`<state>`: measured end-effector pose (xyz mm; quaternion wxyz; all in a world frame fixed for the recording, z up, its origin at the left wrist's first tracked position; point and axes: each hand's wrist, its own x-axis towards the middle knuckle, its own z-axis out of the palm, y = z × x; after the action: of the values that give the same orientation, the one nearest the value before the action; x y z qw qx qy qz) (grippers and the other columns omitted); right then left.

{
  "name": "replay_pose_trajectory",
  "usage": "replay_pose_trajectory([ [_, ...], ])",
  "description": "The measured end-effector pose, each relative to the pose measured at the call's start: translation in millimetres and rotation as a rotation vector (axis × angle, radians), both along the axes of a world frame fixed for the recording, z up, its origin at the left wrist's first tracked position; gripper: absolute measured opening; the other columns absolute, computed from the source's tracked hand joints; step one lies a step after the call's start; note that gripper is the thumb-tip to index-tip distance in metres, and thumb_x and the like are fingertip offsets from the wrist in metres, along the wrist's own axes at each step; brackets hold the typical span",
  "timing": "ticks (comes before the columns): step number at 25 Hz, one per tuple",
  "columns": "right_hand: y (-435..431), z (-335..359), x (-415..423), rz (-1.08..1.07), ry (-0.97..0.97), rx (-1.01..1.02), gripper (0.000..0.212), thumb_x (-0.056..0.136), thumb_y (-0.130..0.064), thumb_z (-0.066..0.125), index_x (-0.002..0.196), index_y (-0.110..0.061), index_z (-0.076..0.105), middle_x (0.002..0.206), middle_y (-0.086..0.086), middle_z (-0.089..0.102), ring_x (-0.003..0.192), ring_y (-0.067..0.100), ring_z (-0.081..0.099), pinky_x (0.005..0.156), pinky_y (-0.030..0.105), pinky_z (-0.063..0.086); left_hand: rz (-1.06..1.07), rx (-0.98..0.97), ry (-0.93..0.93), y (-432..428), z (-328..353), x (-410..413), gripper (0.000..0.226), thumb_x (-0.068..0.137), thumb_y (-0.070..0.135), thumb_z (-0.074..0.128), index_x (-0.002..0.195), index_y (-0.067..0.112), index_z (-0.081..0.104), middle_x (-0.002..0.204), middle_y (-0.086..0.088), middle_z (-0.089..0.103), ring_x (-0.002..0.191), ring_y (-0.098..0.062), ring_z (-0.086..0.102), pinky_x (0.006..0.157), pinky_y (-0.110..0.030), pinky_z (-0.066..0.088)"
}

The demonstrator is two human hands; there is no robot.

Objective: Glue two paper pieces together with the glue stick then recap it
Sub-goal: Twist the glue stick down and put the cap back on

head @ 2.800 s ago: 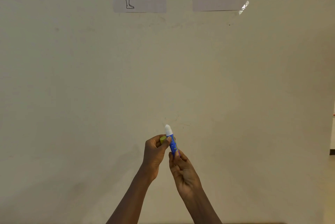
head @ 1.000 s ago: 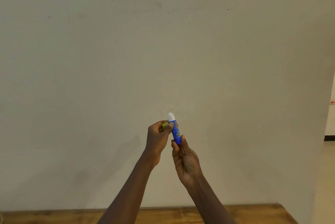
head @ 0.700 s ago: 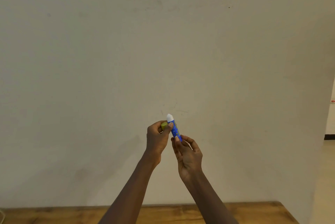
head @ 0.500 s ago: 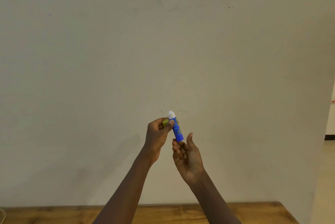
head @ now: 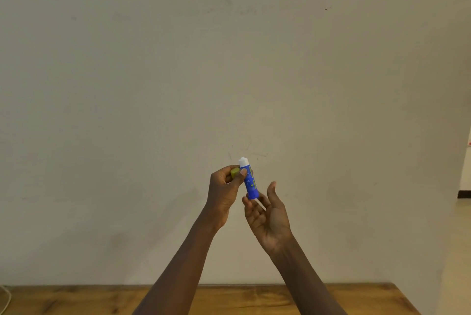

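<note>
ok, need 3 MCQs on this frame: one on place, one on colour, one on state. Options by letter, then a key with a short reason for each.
1. Where is the yellow-green plastic cap?
A. On the wooden table
B. In the left hand
C. On the glue stick

2. What colour is the barrel of the glue stick?
A. Blue
B. Red
C. Black

3. What state is the right hand in?
A. Fist around the stick
B. Open, fingers spread below the stick's base
C. Flat on the table

Key:
1 B: the cap sits tucked in the left hand, beside the stick.
2 A: the barrel is blue with small yellow-green marks and a white tip bare at the top.
3 B: the palm faces up with the fingers apart; the left thumb pins the stick.
</note>
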<state>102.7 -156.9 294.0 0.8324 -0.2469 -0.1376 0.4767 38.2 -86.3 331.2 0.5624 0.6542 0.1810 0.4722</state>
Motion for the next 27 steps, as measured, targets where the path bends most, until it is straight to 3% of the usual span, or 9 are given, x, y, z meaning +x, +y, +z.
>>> replay_pose_trajectory([
  [2, 0, 1, 2, 0.060, -0.038, -0.098, 0.046, 0.088, -0.040, 0.045, 0.085, 0.003, 0.061, 0.053, 0.008, 0.065, 0.041, 0.009, 0.059, 0.040, 0.015, 0.051, -0.009, 0.005, 0.009, 1, 1, -1, 0.019, 0.088, 0.013, 0.054, 0.098, -0.001, 0.061, 0.094, -0.016, 0.061, 0.088, -0.024, 0.053, 0.071, -0.024, 0.042],
  [4, 0, 0, -1, 0.081, 0.009, -0.075, 0.036, 0.087, -0.031, 0.050, 0.083, 0.004, 0.059, 0.048, 0.006, 0.065, 0.036, 0.007, 0.057, 0.037, 0.013, 0.049, -0.017, 0.006, 0.007, 2, 1, -1, 0.014, 0.088, 0.014, 0.053, 0.093, 0.003, 0.061, 0.093, -0.016, 0.059, 0.087, -0.024, 0.051, 0.070, -0.024, 0.041],
  [8, 5, -4, -4, -0.044, 0.060, 0.098, 0.011, 0.083, -0.004, 0.054, 0.092, 0.001, 0.058, 0.076, 0.016, 0.066, 0.054, 0.011, 0.068, 0.050, 0.017, 0.056, -0.005, -0.002, 0.011, 0, 2, -2, 0.012, 0.089, 0.013, 0.052, 0.089, 0.003, 0.059, 0.090, -0.015, 0.055, 0.085, -0.024, 0.047, 0.065, -0.025, 0.038],
  [10, 8, -9, -6, -0.105, 0.001, 0.107, 0.013, 0.080, 0.007, 0.052, 0.085, -0.005, 0.057, 0.087, 0.018, 0.061, 0.062, 0.014, 0.069, 0.057, 0.022, 0.059, 0.012, 0.014, 0.030, 0, 2, -2, 0.016, 0.089, 0.011, 0.052, 0.093, -0.001, 0.061, 0.090, -0.015, 0.059, 0.084, -0.024, 0.050, 0.066, -0.025, 0.040],
  [12, 5, -7, -7, -0.080, -0.028, 0.081, 0.005, 0.079, -0.004, 0.059, 0.084, -0.006, 0.058, 0.087, 0.018, 0.064, 0.069, 0.018, 0.069, 0.060, 0.027, 0.060, 0.007, 0.021, 0.030, 0, 2, -3, 0.017, 0.088, 0.011, 0.052, 0.095, -0.001, 0.061, 0.091, -0.015, 0.061, 0.085, -0.023, 0.053, 0.068, -0.025, 0.042],
  [16, -3, 2, -3, 0.115, -0.016, -0.062, 0.055, 0.082, -0.050, 0.049, 0.084, 0.004, 0.064, 0.061, 0.013, 0.070, 0.049, 0.015, 0.066, 0.046, 0.020, 0.056, -0.062, 0.028, 0.032, 3, 0, -8, 0.018, 0.089, 0.013, 0.051, 0.098, 0.001, 0.061, 0.096, -0.009, 0.065, 0.084, -0.014, 0.062, 0.070, -0.018, 0.048],
  [20, 1, 3, -6, 0.086, 0.043, -0.027, 0.030, 0.088, -0.025, 0.048, 0.084, 0.003, 0.059, 0.054, 0.010, 0.065, 0.040, 0.009, 0.060, 0.040, 0.015, 0.051, -0.075, 0.064, 0.059, 2, -1, -7, 0.017, 0.089, 0.010, 0.051, 0.095, -0.001, 0.063, 0.081, 0.000, 0.066, 0.058, 0.006, 0.062, 0.052, -0.003, 0.044],
  [24, 4, 0, -9, -0.111, 0.008, 0.045, 0.010, 0.085, -0.002, 0.052, 0.082, 0.002, 0.061, 0.082, 0.017, 0.062, 0.054, 0.014, 0.068, 0.058, 0.021, 0.058, 0.029, 0.027, 0.024, 2, -1, -3, 0.018, 0.086, 0.008, 0.055, 0.094, -0.006, 0.062, 0.085, -0.013, 0.063, 0.074, -0.018, 0.057, 0.073, -0.023, 0.046],
  [27, 10, 0, -15, -0.287, -0.078, 0.004, 0.014, 0.078, 0.011, 0.056, 0.075, -0.003, 0.059, 0.084, 0.018, 0.062, 0.057, 0.018, 0.069, 0.062, 0.023, 0.057, 0.167, -0.009, 0.018, -2, -2, 3, 0.011, 0.085, 0.012, 0.058, 0.083, 0.001, 0.061, 0.080, -0.013, 0.061, 0.074, -0.024, 0.051, 0.068, -0.027, 0.044],
])
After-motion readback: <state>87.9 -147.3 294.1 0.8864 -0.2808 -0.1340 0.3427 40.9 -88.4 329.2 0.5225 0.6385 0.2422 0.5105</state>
